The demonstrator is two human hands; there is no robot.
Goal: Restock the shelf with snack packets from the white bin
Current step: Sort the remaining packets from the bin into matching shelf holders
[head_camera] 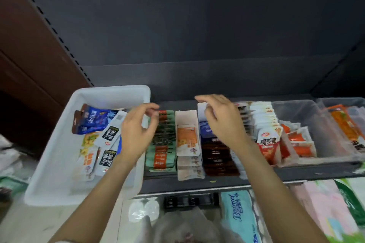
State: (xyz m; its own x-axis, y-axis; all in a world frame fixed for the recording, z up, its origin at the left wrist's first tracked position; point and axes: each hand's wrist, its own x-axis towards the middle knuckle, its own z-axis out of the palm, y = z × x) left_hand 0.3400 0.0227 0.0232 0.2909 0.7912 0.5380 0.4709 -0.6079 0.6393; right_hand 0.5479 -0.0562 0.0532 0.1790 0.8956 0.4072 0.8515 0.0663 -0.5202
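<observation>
Both our hands hover empty with loosely curled fingers: left hand by the white bin, right hand over the shelf. Snack packets lie in the bin at left.

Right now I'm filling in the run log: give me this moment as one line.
stage: restocking | left hand: over bin edge, empty | right hand: over shelf rows, empty | bin: packets left

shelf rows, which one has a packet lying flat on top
The white row between the green row and brown row; an orange packet lies face-up on it.
</observation>
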